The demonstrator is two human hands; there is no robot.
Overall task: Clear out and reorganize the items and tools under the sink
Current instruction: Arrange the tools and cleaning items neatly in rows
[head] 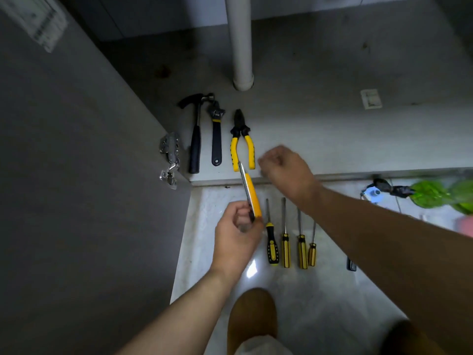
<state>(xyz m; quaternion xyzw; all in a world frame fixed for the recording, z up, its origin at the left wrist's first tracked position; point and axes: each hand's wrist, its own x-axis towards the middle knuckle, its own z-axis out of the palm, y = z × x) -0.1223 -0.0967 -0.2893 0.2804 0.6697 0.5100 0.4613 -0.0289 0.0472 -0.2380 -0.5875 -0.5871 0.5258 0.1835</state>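
A pale drain pipe [240, 47] stands upright at the back of the grey cabinet floor [320, 103], which carries a few dark stains [162, 71] and a small white square piece [371, 99], well apart to the right of the pipe. The grey cabinet door [76, 175] stands open on the left, with two metal hinges [170, 147] on its inner edge and a blurred paper label [38, 21] near its top. Below the cabinet edge lies a light tiled floor [320, 290] with a bright glare spot [252, 269]. A brown slipper [252, 319] stands on it, and a small dark object [351, 263], perhaps a clip, lies to the right.
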